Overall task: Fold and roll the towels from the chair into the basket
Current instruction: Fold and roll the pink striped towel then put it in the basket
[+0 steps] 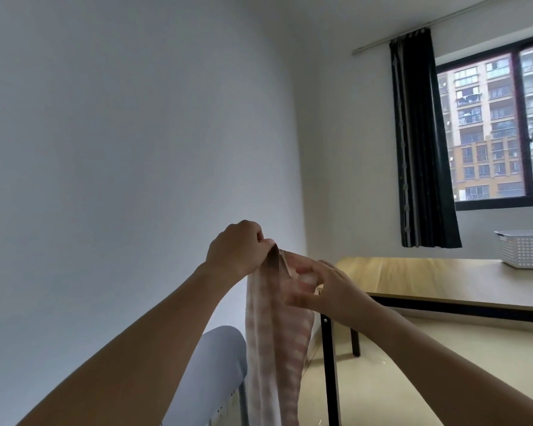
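Towel [274,342] hanging lengthwise in mid-air, top edge pinched by left hand [237,250], right hand [323,290] fingers curled on adjoining edge; folding under way; next, probably: spreading on tabletop [437,278] near basket [526,249].

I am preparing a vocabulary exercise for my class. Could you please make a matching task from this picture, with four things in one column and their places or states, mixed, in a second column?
Things:
1. towel
2. basket
3. curtain
4. table

Places or states:
A. hangs beside the window
B. stands on the table at the far right
C. hangs down, held at its top by both hands
D. wooden top on black legs

Pairs: 1-C, 2-B, 3-A, 4-D
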Demonstrator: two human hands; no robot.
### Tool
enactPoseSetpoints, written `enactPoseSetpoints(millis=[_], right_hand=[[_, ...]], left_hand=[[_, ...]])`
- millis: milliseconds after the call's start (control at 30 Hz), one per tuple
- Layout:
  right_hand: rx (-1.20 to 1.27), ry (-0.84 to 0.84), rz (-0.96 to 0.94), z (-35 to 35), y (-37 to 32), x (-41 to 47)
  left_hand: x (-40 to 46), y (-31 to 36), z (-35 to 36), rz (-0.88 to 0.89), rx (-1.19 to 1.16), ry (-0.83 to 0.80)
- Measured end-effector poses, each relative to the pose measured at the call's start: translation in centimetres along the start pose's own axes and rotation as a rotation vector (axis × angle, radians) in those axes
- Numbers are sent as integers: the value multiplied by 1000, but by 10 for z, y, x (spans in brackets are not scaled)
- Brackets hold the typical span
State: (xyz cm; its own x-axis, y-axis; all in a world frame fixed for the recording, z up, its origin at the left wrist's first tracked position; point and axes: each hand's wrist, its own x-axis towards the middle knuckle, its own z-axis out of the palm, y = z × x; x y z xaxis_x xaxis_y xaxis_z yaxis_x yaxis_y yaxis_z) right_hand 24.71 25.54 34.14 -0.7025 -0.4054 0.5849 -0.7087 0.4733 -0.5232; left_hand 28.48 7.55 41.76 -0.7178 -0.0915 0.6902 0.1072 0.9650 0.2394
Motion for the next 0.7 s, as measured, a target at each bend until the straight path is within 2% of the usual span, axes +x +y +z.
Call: enactPoseSetpoints(millis=[100, 300, 400, 500, 633, 700], right_hand=[[31, -34, -76, 5, -10, -5], [-329, 127, -166, 20, -4, -7], [-154, 246, -185, 30, 0, -1], [134, 296, -51, 26, -2, 8], [307, 139, 49, 21, -6, 10], [380, 134, 65, 18, -3, 9]], left_hand=[[0, 4, -3, -21, 62, 35], [-1, 4, -12, -65, 65, 72], [-4, 2, -15, -60, 70, 36], [-12, -8, -19, -49, 134, -119], [-28, -27, -17, -112, 187, -490], [-34, -37, -11, -136, 134, -543]])
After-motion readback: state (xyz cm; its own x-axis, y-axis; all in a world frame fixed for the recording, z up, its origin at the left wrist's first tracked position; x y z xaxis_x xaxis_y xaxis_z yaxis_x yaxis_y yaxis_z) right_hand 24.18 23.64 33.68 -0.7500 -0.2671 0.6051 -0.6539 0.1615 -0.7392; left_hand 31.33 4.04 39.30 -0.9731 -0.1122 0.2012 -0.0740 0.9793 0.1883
